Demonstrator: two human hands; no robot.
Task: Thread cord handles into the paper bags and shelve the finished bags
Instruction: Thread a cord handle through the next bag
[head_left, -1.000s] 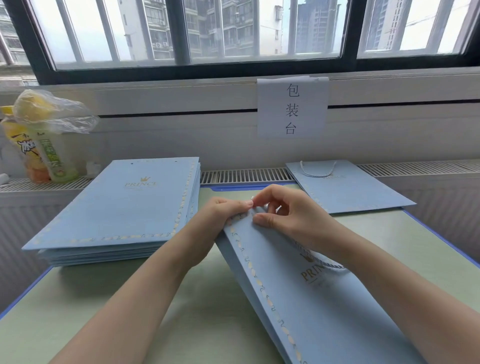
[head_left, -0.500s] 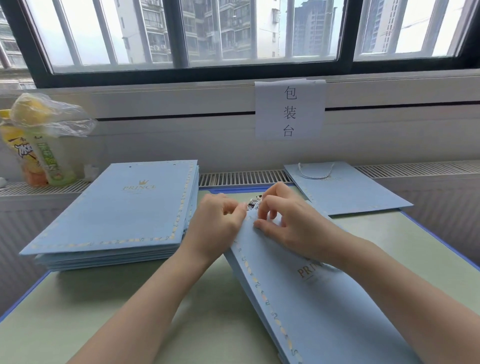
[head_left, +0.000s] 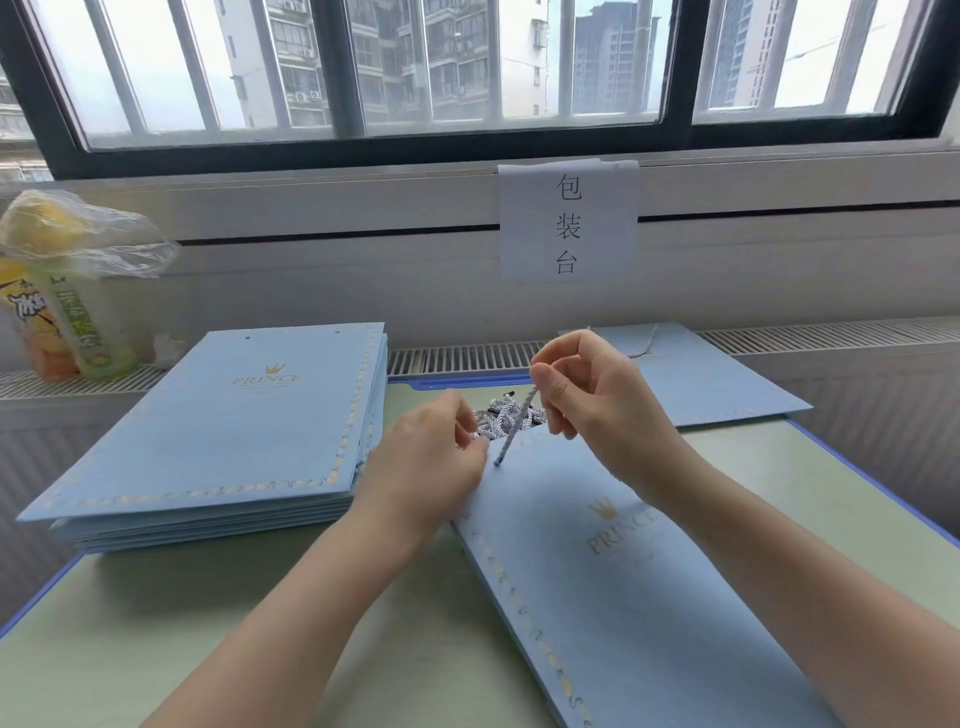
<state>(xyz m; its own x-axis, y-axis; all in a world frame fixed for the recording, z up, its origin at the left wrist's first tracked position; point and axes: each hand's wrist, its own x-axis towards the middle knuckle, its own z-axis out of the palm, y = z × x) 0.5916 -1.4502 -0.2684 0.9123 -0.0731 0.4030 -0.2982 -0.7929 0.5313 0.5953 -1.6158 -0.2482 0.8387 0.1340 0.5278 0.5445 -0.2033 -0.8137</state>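
Note:
A flat light-blue paper bag (head_left: 613, 582) with a gold PRINCE print lies in front of me on the green table. My left hand (head_left: 431, 467) pinches the bag's top edge beside a punched hole. My right hand (head_left: 597, 405) pinches a twisted white-and-blue cord (head_left: 514, 431) and holds it taut, slanting up out of that hole. A small heap of loose cords (head_left: 506, 415) lies just behind the bag's top edge. A stack of flat blue bags (head_left: 218, 441) sits to the left. One bag with a cord handle (head_left: 696, 379) lies at the back right.
Drink bottles under a clear plastic bag (head_left: 62, 291) stand on the radiator ledge at far left. A paper sign (head_left: 569, 221) hangs on the wall below the window. The table's blue rim (head_left: 857, 493) runs along the right side.
My right hand has lifted away from the bag's top edge, drawing a length of cord up through the hole. My left hand stays at the edge.

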